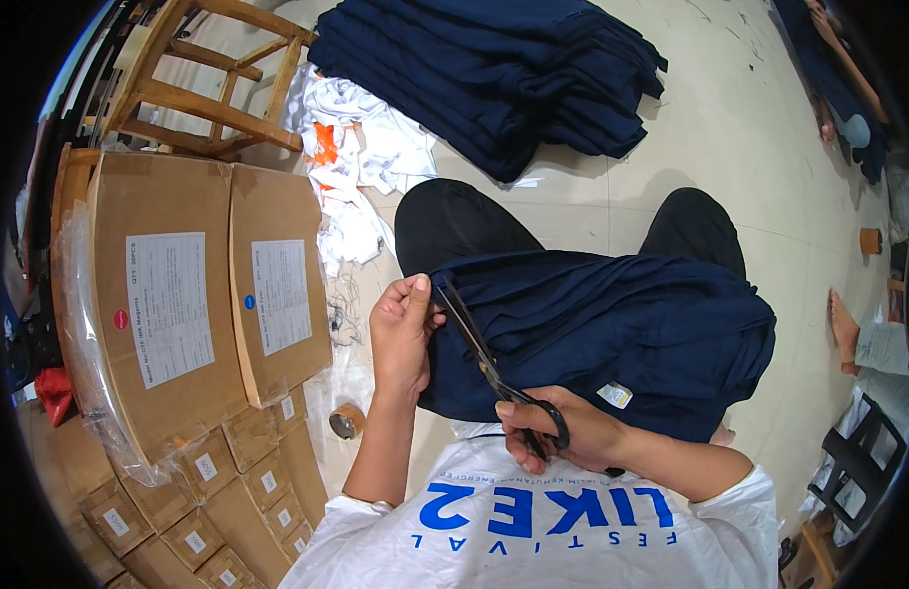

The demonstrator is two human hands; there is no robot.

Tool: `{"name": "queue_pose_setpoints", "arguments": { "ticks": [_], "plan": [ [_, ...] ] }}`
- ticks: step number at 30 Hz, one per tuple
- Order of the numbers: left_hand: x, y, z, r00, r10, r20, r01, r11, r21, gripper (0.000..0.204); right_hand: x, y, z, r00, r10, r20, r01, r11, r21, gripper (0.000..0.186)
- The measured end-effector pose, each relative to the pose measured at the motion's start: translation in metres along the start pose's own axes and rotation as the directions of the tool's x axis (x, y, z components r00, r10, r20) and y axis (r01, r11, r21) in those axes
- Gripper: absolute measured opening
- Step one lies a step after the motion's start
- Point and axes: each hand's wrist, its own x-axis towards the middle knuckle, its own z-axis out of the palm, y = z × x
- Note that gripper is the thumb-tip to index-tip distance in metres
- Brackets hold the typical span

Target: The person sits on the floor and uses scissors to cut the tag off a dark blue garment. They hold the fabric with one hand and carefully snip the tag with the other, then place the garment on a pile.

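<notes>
Snipping along the edge of a navy garment (pixel 612 334), that's the work in hand, the cloth draped across the person's lap and knees. The right hand (pixel 558 432) has its fingers threaded through the black loops of the scissors (pixel 489 363) and closed around them, blades pointing up and away toward the fold. The blades themselves look nearly together, though from this angle I can't be sure whether they're fully closed. The left hand (pixel 403 329) pinches the garment's near edge between thumb and fingers, right beside the blade tips, holding the fabric taut.

Good form here would be to keep that pinch firm and just clear of the points, so the cloth stays stretched while the blades take only the loose thread or the edge and never the body of the cloth. Short bites, tips only.

Around them: cardboard boxes (pixel 180 304) with white labels to the left, a tape roll (pixel 347 420) on the floor just beside them, a stack of folded navy garments (pixel 494 74) ahead, white plastic bags (pixel 361 147) next to it, and a wooden stool (pixel 214 79) at top left.
</notes>
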Motion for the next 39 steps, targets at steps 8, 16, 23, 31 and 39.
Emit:
{"name": "queue_pose_setpoints", "arguments": {
  "ticks": [8,16,23,31,39],
  "plan": [
    [0.0,-0.004,-0.001,0.999,0.03,-0.016,-0.029,0.999,0.016,0.025,0.004,-0.003,0.002,1.0,0.023,-0.019,-0.023,1.0,-0.008,0.037],
    [-0.002,-0.005,0.0,0.999,0.054,-0.011,-0.053,0.998,0.046,0.021,0.006,-0.003,0.003,1.0,-0.017,-0.024,0.017,1.0,-0.008,0.043],
    [-0.007,-0.011,0.003,0.99,0.144,-0.003,-0.143,0.982,0.121,0.018,0.008,-0.004,0.007,0.998,-0.037,-0.043,0.038,0.999,0.028,0.046],
    [-0.005,-0.016,0.001,0.983,0.182,0.005,-0.182,0.981,0.069,0.017,0.007,-0.002,0.008,0.999,0.001,-0.032,0.0,1.0,0.026,0.046],
    [-0.003,-0.017,-0.001,0.984,0.176,0.036,-0.177,0.983,0.049,0.017,0.006,-0.002,0.011,0.999,0.009,-0.045,-0.007,0.999,0.038,0.044]
  ]
}}
